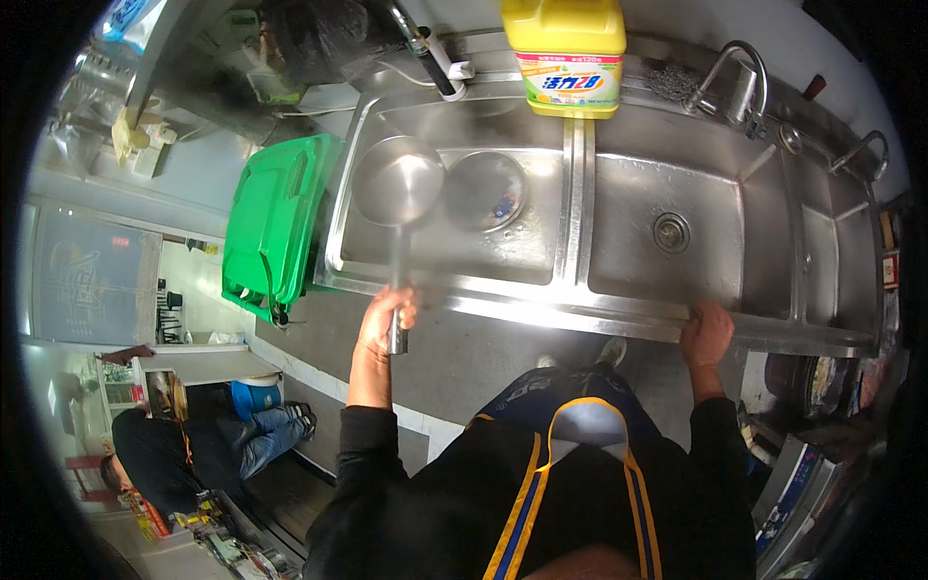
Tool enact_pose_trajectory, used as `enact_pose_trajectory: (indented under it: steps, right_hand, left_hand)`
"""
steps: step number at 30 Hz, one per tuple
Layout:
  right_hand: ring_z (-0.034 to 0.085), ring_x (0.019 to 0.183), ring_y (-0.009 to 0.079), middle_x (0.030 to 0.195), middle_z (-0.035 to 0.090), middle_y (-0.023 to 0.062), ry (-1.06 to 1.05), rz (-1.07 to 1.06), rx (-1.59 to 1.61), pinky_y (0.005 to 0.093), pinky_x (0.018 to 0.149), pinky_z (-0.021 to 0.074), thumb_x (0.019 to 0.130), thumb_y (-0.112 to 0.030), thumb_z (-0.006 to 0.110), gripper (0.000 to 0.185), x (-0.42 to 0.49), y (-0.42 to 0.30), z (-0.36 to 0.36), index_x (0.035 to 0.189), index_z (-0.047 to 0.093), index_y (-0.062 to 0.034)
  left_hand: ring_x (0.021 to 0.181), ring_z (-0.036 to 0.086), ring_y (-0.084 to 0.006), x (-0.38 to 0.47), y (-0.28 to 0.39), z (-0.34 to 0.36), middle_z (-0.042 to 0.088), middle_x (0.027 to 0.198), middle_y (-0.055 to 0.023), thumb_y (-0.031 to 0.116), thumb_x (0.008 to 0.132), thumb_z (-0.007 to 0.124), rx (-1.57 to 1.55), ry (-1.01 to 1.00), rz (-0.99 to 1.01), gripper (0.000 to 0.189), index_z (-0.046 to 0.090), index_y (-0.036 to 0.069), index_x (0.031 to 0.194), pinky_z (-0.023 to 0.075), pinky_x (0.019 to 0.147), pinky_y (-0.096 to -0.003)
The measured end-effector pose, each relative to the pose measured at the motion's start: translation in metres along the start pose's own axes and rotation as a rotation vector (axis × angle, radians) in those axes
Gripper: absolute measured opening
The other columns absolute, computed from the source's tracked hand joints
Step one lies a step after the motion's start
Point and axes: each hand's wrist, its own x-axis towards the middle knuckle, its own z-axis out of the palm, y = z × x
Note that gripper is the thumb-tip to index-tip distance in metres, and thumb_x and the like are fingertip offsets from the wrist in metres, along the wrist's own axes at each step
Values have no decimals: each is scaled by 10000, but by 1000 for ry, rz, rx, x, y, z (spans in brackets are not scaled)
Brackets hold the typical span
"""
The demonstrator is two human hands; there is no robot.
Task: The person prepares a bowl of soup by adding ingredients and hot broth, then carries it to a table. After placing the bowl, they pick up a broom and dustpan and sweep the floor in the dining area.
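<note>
My left hand (pixel 388 319) is closed around the tubular handle of a steel ladle-like pan (pixel 399 181). The round bowl of this pan is over the left basin of a stainless steel sink (pixel 580 268); its handle crosses the front rim. To the right of the pan's bowl is a round, shiny dish or lid (pixel 484 190), with a coloured patch near its lower right edge. It is blurred, so I cannot tell which it is. My right hand (pixel 707 335) has its fingers curled over the sink's front rim, below the middle basin.
A yellow detergent jug (pixel 569 58) stands behind the basin divider. Curved faucets (pixel 754 80) rise along the back, near a steel-wool scourer (pixel 670 85). A green wheeled bin (pixel 279 217) is left of the sink. Another person (pixel 181 449) is at the lower left, near a blue bucket (pixel 254 397).
</note>
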Motion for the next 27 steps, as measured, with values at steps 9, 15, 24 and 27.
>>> enact_pose_trajectory:
  steps: [9, 15, 24, 27]
  right_hand:
    - [506, 982, 310, 968, 556, 104, 32, -15, -51, 411, 883, 345, 721, -94, 529, 227, -6, 6, 5, 947, 545, -81]
    - [496, 1017, 286, 980, 555, 78, 25, -6, -54, 409, 908, 329, 746, -98, 536, 220, -13, 9, 8, 966, 530, -92]
    - [511, 990, 279, 933, 563, 71, 70, -45, -66, 404, 884, 344, 731, -95, 540, 207, -9, -2, 0, 937, 537, -99]
    - [525, 936, 283, 895, 563, 80, 35, -24, -80, 420, 838, 367, 715, -91, 550, 225, -9, 5, 5, 940, 547, -100]
  left_hand:
    - [501, 478, -99, -62, -22, 29, 491, 703, -42, 10, 792, 553, 158, 45, 99, 195, 491, 33, 975, 394, 398, -213]
    - [500, 456, -90, -93, -36, 23, 475, 701, -30, 27, 801, 573, 70, 74, 130, 215, 507, 33, 1005, 399, 403, -207]
    - [497, 377, -69, -111, -49, -9, 413, 693, -21, 68, 855, 540, -307, -51, 56, 223, 492, 15, 1066, 346, 381, -185]
    - [497, 382, -71, -125, -58, 1, 430, 699, -22, 69, 843, 551, -127, -6, 35, 220, 493, 30, 1052, 342, 378, -186]
